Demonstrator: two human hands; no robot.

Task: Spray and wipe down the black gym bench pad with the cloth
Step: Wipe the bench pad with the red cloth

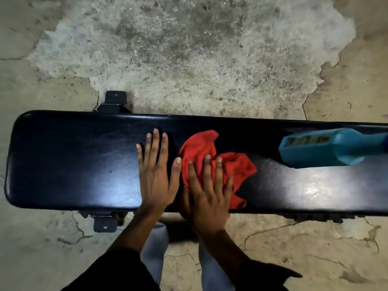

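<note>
The black gym bench pad (73, 160) runs left to right across the view, glossy with light reflections. A crumpled red cloth (199, 148) lies on its middle. My right hand (210, 194) presses flat on the cloth's near part, fingers spread over it. My left hand (156, 171) lies flat on the bare pad just left of the cloth, fingers together, holding nothing. A teal spray bottle (327, 148) lies on its side on the pad at the right, partly cut off by the frame edge.
Cracked, worn concrete floor (189, 49) surrounds the bench. Black metal bench feet show behind the pad (116, 99) and in front of it (105, 224). My legs in light trousers (155, 248) stand against the pad's near edge.
</note>
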